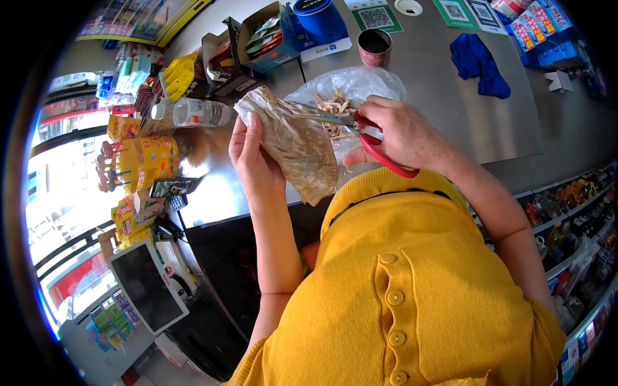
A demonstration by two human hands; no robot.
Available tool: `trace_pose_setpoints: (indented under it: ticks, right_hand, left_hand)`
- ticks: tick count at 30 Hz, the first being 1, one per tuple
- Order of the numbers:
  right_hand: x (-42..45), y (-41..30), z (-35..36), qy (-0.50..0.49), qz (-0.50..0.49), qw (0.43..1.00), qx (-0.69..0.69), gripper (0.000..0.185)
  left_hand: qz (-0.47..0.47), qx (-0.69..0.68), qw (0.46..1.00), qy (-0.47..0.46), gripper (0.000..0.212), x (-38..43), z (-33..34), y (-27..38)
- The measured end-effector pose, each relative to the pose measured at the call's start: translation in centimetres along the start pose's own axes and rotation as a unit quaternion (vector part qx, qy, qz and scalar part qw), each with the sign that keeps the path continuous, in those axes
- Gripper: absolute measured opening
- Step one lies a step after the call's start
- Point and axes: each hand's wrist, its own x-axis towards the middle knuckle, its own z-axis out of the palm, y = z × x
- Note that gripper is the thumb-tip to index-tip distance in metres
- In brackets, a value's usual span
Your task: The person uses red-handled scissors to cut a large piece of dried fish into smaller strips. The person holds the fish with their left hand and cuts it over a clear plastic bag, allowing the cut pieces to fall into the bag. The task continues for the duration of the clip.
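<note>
My left hand [256, 157] pinches a thin, wrinkled brown sheet [299, 144] by its upper left edge; the sheet hangs down in front of the counter's edge. In my right hand [400, 130] is a pair of scissors with red handles [381, 152]. The scissors' metal blades [326, 115] point left and reach the upper part of the sheet; whether they are fully closed I cannot tell. Behind the blades, a clear plastic bag [372, 79] lies on the metal counter [425, 72], with cut brown strips [336, 103] on it.
A clear plastic bottle [203, 113] lies left of the sheet. Beyond the bag are an open tin [374, 47], a blue tub [319, 21] and a box of packets [265, 41]. A blue cloth [475, 62] lies to the right. At left are a phone [174, 187] and a screen [147, 287].
</note>
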Motion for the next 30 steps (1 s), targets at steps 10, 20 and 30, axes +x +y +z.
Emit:
trace_pose_setpoints:
  ticks: [10, 20, 30]
  right_hand:
    - [0.0, -0.6, -0.6, -0.027, 0.025, 0.999, -0.002, 0.066]
    - [-0.2, -0.5, -0.2, 0.012, 0.005, 0.999, -0.046, 0.062]
    - [0.0, 0.2, 0.1, -0.006, -0.048, 0.998, -0.039, 0.027]
  left_hand:
    - [0.007, 0.018, 1.0, -0.011, 0.02, -0.1, 0.0, 0.3]
    - [0.017, 0.039, 0.998, -0.035, 0.021, -0.1, 0.0, 0.1]
    - [-0.016, -0.003, 0.999, -0.043, 0.022, 0.1, -0.5, -0.3]
